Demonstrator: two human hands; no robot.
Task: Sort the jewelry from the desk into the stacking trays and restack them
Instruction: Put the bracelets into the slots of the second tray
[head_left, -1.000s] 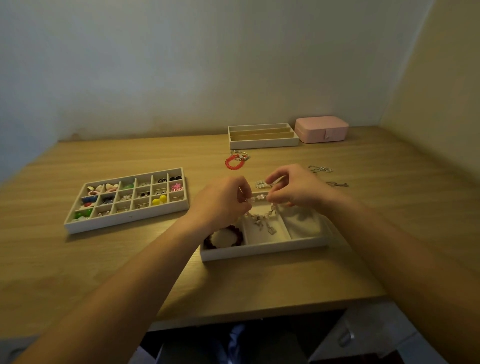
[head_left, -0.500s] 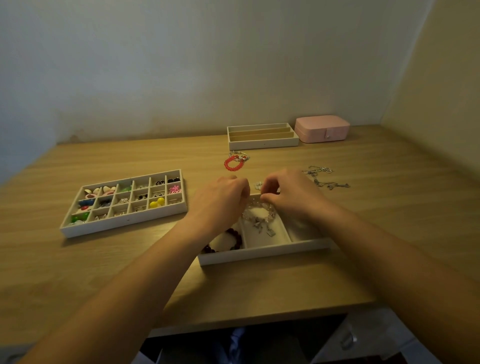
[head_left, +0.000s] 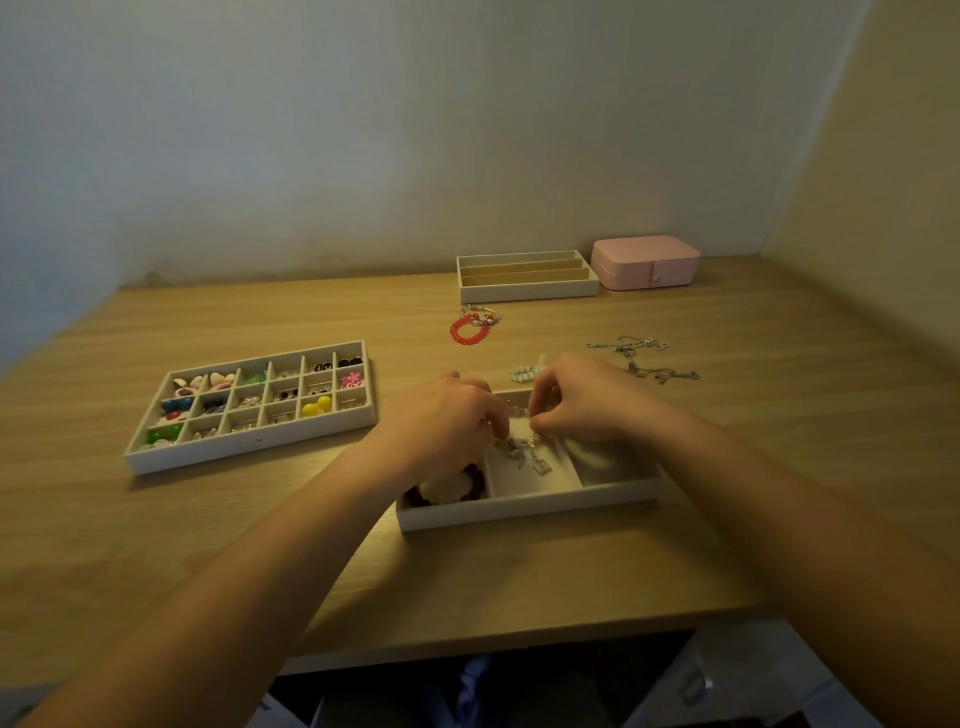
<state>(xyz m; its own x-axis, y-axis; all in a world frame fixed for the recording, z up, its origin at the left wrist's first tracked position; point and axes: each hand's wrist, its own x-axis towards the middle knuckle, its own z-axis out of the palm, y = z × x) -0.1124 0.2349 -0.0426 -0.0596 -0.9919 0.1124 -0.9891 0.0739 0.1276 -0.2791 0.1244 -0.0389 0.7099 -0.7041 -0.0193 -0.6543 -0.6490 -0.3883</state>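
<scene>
Your left hand and right hand pinch a charm bracelet over the tray; dropped carelessly, it may tangle.

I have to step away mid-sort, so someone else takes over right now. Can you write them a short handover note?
Hands: left hand and right hand both pinch the silver charm bracelet over the middle compartment of the near tray; its charms rest inside.
Done: dark bead bracelet lies in that tray's left compartment; the grid tray holds small pieces.
Left: red bracelet, white bead bracelet and silver chains lie on the desk; the slotted tray looks empty; trays are unstacked.
</scene>
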